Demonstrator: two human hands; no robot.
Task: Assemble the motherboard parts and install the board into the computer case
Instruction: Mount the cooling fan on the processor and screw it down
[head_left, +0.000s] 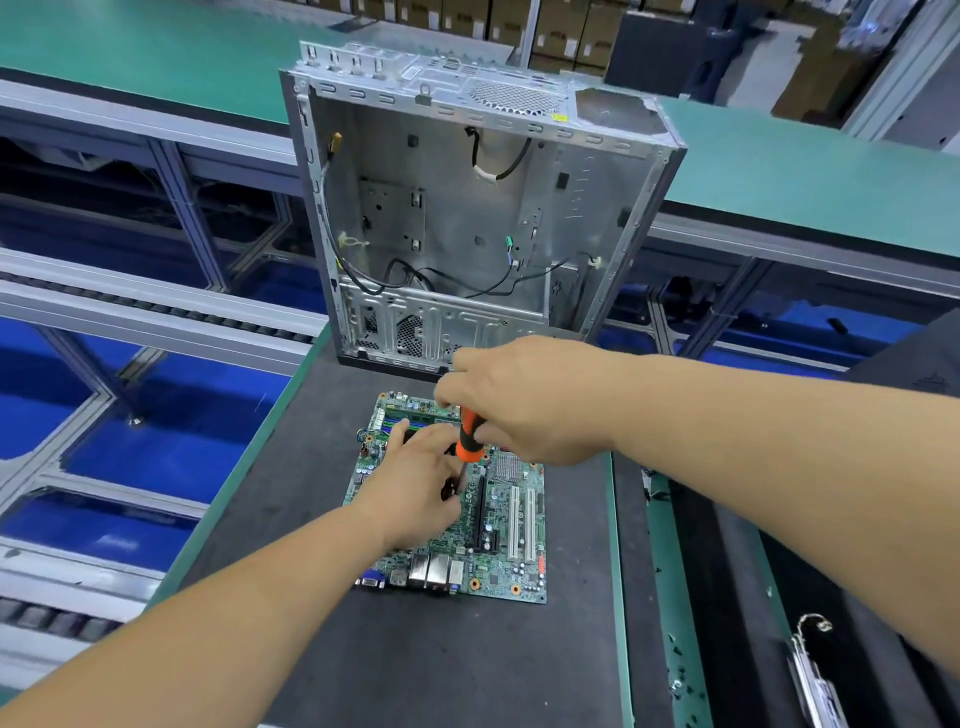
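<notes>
A green motherboard (511, 525) lies flat on the dark mat (415, 654) in front of me. My right hand (524, 400) grips an orange and black screwdriver (469, 435) upright over the board's middle. My left hand (415, 480) rests on the board with its fingers around the screwdriver's shaft and a black part that they mostly hide. Behind the board lies the open grey metal computer case (566, 202), with loose black cables inside and no board in it.
The mat sits on a green-edged bench (618, 571). A green conveyor belt (810, 176) runs behind the case, with roller tracks (156, 312) and blue floor to the left. A metal clip (813, 670) lies at the lower right.
</notes>
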